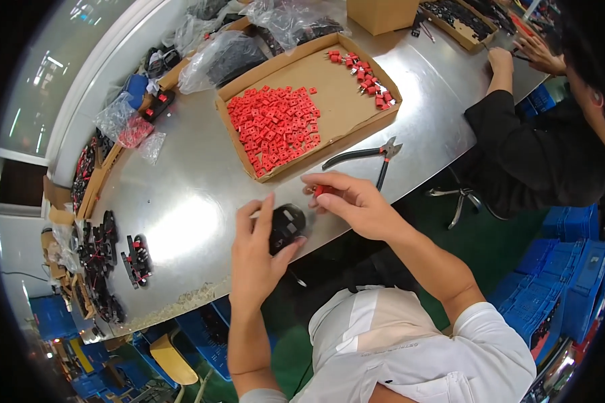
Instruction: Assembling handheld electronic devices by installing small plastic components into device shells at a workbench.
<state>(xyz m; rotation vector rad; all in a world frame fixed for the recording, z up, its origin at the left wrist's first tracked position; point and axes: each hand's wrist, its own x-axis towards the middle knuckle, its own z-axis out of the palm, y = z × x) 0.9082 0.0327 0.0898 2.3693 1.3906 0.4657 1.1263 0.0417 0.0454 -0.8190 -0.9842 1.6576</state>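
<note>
My left hand is closed around a rounded black plastic part with pale rectangular patches, held above the table's near edge. To its right, my right hand pinches a small red plastic piece between thumb and fingers; something metallic shows at its end. Just beyond the hands lies a shallow cardboard tray. A heap of small red square pieces fills its left side, and several red pieces with metal parts lie along its right side. Cutting pliers with black handles rest beside the tray, jaws pointing away.
Black assemblies with red bits lie on the metal table at left. Plastic-wrapped parts line the back. At right a co-worker in black works at the same table. Blue crates stand on the floor.
</note>
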